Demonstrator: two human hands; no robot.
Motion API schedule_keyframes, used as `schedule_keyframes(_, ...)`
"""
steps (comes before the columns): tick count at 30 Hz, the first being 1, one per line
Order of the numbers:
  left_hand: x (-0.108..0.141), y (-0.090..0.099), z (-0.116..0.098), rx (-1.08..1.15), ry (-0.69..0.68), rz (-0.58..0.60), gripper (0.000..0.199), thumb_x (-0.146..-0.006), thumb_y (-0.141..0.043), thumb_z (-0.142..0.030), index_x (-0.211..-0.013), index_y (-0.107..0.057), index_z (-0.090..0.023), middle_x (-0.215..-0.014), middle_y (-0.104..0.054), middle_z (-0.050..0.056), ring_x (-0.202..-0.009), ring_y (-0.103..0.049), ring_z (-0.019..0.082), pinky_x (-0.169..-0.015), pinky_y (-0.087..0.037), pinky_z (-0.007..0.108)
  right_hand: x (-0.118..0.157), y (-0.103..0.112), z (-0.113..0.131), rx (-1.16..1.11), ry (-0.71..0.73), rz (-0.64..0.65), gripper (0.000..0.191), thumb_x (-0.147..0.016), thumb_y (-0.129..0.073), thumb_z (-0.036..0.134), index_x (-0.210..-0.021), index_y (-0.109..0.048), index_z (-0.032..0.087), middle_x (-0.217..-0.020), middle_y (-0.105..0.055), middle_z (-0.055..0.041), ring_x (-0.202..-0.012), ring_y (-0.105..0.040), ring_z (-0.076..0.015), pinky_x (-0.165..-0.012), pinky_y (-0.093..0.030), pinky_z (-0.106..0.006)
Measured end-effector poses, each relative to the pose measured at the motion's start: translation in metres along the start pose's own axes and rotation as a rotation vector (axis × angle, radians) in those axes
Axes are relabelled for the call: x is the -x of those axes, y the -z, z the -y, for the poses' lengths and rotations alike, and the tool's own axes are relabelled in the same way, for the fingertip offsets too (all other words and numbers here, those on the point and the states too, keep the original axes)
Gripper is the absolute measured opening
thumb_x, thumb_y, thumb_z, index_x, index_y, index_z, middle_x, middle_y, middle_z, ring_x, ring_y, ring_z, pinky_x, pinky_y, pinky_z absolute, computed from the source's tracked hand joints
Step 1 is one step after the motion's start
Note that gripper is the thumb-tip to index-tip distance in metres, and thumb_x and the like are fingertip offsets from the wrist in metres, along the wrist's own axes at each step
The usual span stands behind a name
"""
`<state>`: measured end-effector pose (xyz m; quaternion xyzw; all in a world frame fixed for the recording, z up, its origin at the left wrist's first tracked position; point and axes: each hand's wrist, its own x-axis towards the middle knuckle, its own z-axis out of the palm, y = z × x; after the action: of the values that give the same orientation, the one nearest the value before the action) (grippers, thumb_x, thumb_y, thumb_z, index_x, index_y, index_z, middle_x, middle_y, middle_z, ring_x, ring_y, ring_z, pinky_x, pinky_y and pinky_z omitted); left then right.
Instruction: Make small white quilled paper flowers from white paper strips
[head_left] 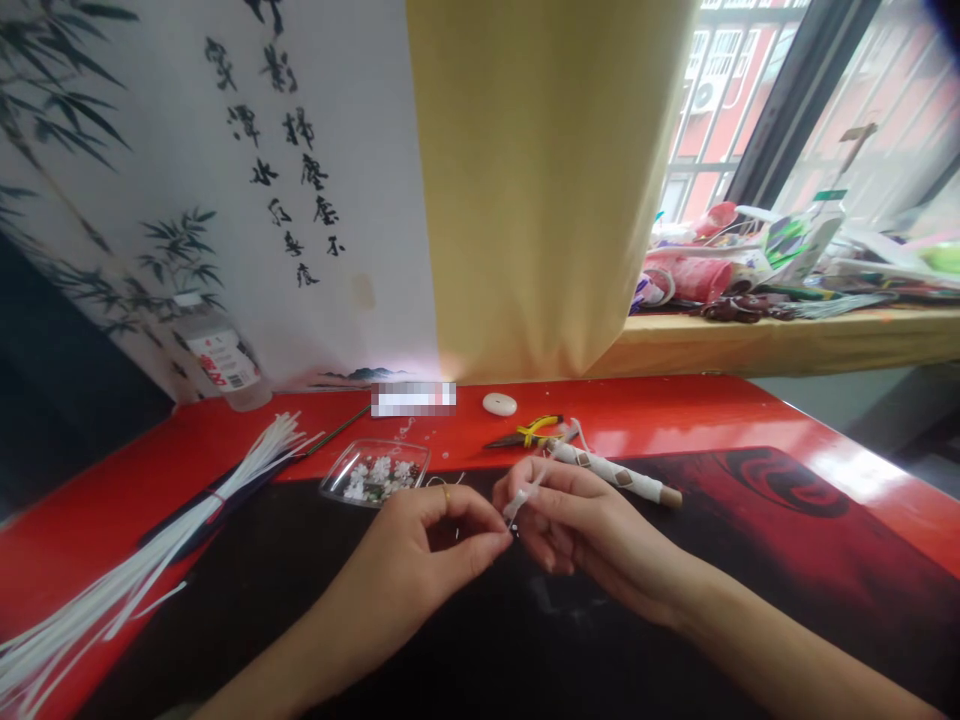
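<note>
Over the dark mat, my right hand (570,510) pinches a small whitish, partly see-through piece (520,500) between thumb and fingers. Its exact kind is too small to tell. My left hand (442,550), with a ring on one finger, meets it there, thumb and forefinger pressed together at the lower end of that piece. Whatever thin thing these fingertips hold is too fine to make out. Just behind the left hand stands a clear plastic tray (328,490) of small white flower-like pieces. Behind the right hand lies a rod wrapped in white (611,468) with a brown end.
Yellow-handled pliers (532,433) and a white oval disc (499,404) lie behind my hands on the red table (645,410). A bundle of white strips (180,530) stretches along the left. One bottle (229,360) stands at the back left. Clutter fills the windowsill (750,340).
</note>
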<state>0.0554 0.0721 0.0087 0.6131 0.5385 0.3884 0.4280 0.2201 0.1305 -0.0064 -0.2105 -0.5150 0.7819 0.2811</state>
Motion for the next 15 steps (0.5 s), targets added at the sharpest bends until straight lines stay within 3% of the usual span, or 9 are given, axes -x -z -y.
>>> schedule_keyframes(10, 0.0017, 0.0036, -0.0013, -0.077, -0.023, -0.026, 0.006, -0.073, -0.058, -0.024, -0.068, -0.061, -0.021, -0.064, -0.062, -0.004, -0.062, -0.055, 0.011, -0.058, -0.039, 0.02, -0.0005, 0.0022, -0.0052, -0.084, 0.002, 0.029, 0.013, -0.085, -0.047, 0.024, -0.084, -0.052, 0.013, -0.066, -0.059, -0.0029, -0.059, -0.061, -0.0103, -0.047, -0.043, -0.014)
schedule_keyframes(15, 0.0002, 0.0041, 0.0002, -0.097, -0.034, -0.049, 0.01, -0.074, -0.057, -0.024, -0.064, -0.059, -0.021, -0.064, -0.061, -0.004, -0.062, -0.055, 0.011, -0.06, -0.04, 0.02, -0.0005, 0.0021, -0.0045, -0.097, 0.043, 0.034, 0.014, -0.085, -0.044, 0.022, -0.084, -0.054, 0.012, -0.083, -0.061, -0.0068, -0.063, -0.063, -0.0111, -0.047, -0.045, -0.013)
